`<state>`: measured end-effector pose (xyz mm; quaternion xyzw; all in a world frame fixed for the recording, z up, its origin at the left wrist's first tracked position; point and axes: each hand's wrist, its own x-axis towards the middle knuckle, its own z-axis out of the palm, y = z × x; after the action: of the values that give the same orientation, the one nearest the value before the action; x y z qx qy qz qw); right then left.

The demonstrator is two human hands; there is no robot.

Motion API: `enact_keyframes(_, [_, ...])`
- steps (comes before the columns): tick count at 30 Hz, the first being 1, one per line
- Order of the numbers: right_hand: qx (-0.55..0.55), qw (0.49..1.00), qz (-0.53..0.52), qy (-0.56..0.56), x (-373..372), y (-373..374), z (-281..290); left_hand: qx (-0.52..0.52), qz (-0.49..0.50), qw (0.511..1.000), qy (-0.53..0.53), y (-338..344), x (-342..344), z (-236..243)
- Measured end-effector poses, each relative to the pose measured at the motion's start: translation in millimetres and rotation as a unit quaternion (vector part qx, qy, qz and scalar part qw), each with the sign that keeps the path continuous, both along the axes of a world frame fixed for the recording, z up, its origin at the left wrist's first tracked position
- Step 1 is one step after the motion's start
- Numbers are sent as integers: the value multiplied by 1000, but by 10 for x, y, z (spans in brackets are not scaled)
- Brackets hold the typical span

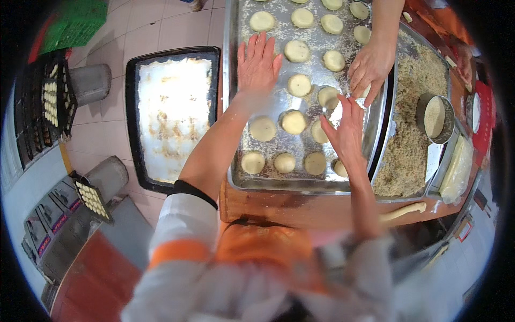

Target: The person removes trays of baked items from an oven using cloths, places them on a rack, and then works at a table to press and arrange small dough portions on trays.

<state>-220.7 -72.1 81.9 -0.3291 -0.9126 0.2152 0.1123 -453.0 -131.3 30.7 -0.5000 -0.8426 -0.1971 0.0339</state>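
Note:
Rows of round, flat pale dough discs [299, 85] lie on a large metal tray [348, 185] dusted with crumbs. My left hand [257, 67] is laid palm down on the tray's left side, fingers stretched, below one disc [262, 21]; whatever is under the palm is hidden. Over the right part of the tray, my right hand [346, 129] is open with thumb and fingers apart, beside a dough disc [328, 97]. Another person's hand [371, 67] reaches in from the top and touches a disc near my right fingertips.
A black-rimmed baking tray [130, 121] is at the left. Right of the dough tray, another tray holds crumbly filling [399, 161] and a round metal container [450, 126]. A dough strip [403, 211] lies on the wooden table edge [300, 206]. Racked trays [51, 102] stand far left.

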Motion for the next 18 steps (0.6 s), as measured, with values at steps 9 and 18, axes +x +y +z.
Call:
enact_keyframes(9, [-39, 993, -15, -110, -425, 359, -180, -101, -15, 995, 0, 103, 49, -83])
enact_keyframes(18, [145, 984, -30, -97, -925, 507, -595, -33, -21, 999, -25, 34, -5, -96])
